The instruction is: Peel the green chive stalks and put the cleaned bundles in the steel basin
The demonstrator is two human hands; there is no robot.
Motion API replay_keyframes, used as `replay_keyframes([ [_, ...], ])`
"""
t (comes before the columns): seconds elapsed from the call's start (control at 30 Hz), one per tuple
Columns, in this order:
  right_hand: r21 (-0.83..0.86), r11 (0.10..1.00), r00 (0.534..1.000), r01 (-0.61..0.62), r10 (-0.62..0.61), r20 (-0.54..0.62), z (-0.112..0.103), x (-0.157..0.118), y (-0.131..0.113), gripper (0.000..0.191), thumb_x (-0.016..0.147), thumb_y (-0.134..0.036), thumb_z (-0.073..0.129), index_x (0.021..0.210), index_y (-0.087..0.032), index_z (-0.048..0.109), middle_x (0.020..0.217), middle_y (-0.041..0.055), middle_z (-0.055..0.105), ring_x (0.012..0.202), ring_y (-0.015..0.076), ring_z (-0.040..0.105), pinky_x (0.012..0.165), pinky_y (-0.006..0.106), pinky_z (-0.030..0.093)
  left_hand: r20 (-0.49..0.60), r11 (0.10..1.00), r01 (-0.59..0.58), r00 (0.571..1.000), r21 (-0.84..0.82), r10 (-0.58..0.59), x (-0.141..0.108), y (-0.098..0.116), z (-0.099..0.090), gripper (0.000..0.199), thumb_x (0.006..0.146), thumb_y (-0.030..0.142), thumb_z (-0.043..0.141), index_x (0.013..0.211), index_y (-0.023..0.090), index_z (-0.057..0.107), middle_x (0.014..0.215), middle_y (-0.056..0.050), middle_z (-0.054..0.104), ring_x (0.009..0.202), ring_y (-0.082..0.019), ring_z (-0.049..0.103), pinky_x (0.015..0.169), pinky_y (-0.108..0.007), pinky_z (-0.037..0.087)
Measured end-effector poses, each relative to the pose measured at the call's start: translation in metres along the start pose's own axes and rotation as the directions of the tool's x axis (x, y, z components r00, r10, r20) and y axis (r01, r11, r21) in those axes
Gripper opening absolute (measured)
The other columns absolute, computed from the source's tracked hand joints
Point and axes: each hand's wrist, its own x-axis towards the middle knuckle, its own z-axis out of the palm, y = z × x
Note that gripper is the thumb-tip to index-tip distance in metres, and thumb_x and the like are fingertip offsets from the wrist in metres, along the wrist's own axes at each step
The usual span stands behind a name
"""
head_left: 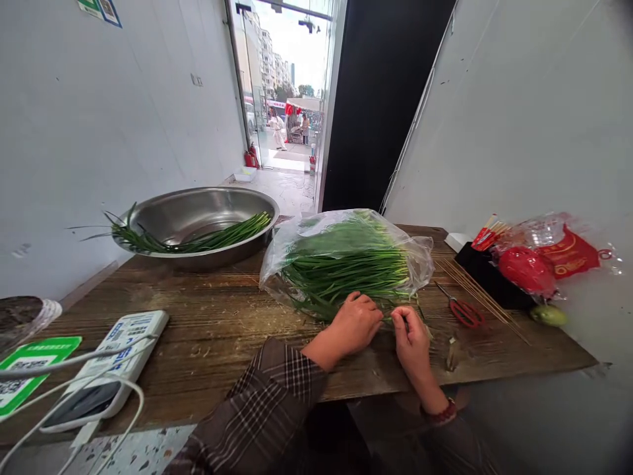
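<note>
My left hand [357, 321] is closed at the near edge of a pile of garlic chives [341, 274], its fingers curled round a few green stalks. Close by on the right, my right hand [411, 335] pinches at the pale end of a stalk, thumb against forefinger; the piece between the fingertips is too small to make out. The pile lies in an opened clear plastic bag [274, 260], pale ends to the right and green leaves to the left. More chives [227, 237] rest in a wide steel basin [198, 210] behind on the left, some leaves hanging over its rim.
Red-handled scissors [467, 313] and thin wooden skewers [487, 300] lie right on the wooden table [212, 330]. Beyond are a black box [475, 264], red packaging [529, 270] and a green fruit [548, 315]. A white charging station [143, 326] with cables occupies the left.
</note>
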Motion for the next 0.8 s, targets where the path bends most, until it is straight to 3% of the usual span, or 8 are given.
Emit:
replay_keyframes([
  [0.13,0.016,0.993,0.992,-0.118,0.119,-0.052,-0.005,0.0,0.004,0.025,0.094,-0.04,0.047,0.084,-0.019,0.057,0.078,0.0018,0.059,0.074,0.0157,0.053,0.073,0.029,0.042,-0.002,1.0,-0.005,1.0,0.002,0.005,0.001,-0.001,0.001,0.022,0.094,0.028,0.048,0.084,0.016,0.063,0.092,-0.006,0.068,0.096,-0.021,0.059,0.093,-0.04,0.043],
  [0.23,0.142,0.951,0.939,-0.276,0.298,-0.172,-0.008,-0.001,0.012,0.029,0.093,-0.045,0.047,0.084,-0.019,0.057,0.073,0.0003,0.056,0.068,0.0146,0.051,0.068,0.028,0.041,0.013,0.999,0.01,1.0,0.04,-0.01,0.001,-0.006,0.004,0.02,0.094,0.024,0.047,0.086,0.015,0.063,0.091,-0.008,0.067,0.095,-0.021,0.06,0.089,-0.038,0.045],
  [0.3,0.224,0.922,0.906,-0.317,0.364,-0.216,-0.012,-0.001,0.017,0.033,0.094,-0.046,0.044,0.077,-0.02,0.054,0.068,-0.0008,0.053,0.064,0.0138,0.049,0.064,0.027,0.041,0.015,0.997,0.071,0.997,0.032,-0.071,0.001,-0.01,0.005,0.021,0.094,0.023,0.045,0.089,0.016,0.064,0.092,-0.008,0.067,0.091,-0.021,0.062,0.083,-0.035,0.047],
  [0.4,0.183,0.95,0.961,-0.254,0.269,-0.06,-0.023,0.004,0.019,0.043,0.096,-0.044,0.037,0.064,-0.02,0.053,0.069,0.0025,0.058,0.069,0.0156,0.055,0.07,0.029,0.044,-0.037,0.972,0.199,0.978,-0.129,-0.205,0.001,-0.015,0.005,0.023,0.096,0.027,0.044,0.096,0.018,0.064,0.095,-0.006,0.066,0.084,-0.017,0.063,0.075,-0.028,0.048],
  [0.47,0.112,0.98,0.984,-0.164,0.153,0.095,-0.033,0.014,0.018,0.044,0.095,-0.041,0.038,0.063,-0.02,0.059,0.087,0.0073,0.067,0.088,0.0191,0.061,0.082,0.034,0.046,-0.097,0.93,0.242,0.956,-0.276,-0.277,0.003,-0.019,0.005,0.021,0.095,0.026,0.045,0.098,0.019,0.065,0.094,-0.005,0.067,0.083,-0.016,0.063,0.074,-0.026,0.047],
  [0.53,0.004,0.995,0.994,-0.1,0.1,0.055,-0.043,0.029,0.02,0.027,0.09,-0.038,0.05,0.079,-0.02,0.068,0.102,0.0081,0.068,0.1,0.0212,0.06,0.092,0.038,0.045,-0.14,0.886,0.247,0.936,-0.393,-0.323,0.005,-0.024,0.005,0.022,0.094,0.027,0.046,0.097,0.018,0.065,0.092,-0.005,0.068,0.085,-0.017,0.062,0.074,-0.026,0.046],
  [0.63,-0.079,0.991,0.993,-0.112,0.107,-0.057,-0.051,0.053,0.028,0.026,0.087,-0.033,0.053,0.104,-0.019,0.067,0.105,0.0095,0.067,0.095,0.0202,0.061,0.084,0.035,0.048,-0.161,0.809,0.309,0.885,-0.501,-0.438,0.008,-0.031,0.006,0.026,0.09,0.033,0.053,0.107,0.018,0.064,0.086,-0.003,0.068,0.076,-0.016,0.06,0.066,-0.026,0.043],
  [0.8,-0.199,0.98,0.99,0.011,0.018,0.143,-0.038,0.069,0.05,0.026,0.089,-0.036,0.051,0.097,-0.018,0.069,0.099,0.0086,0.071,0.096,0.0224,0.062,0.087,0.038,0.045,-0.188,0.776,0.36,0.837,-0.518,-0.514,0.007,-0.036,0.007,0.024,0.086,0.029,0.055,0.103,0.018,0.067,0.081,-0.002,0.067,0.07,-0.015,0.057,0.063,-0.024,0.039],
])
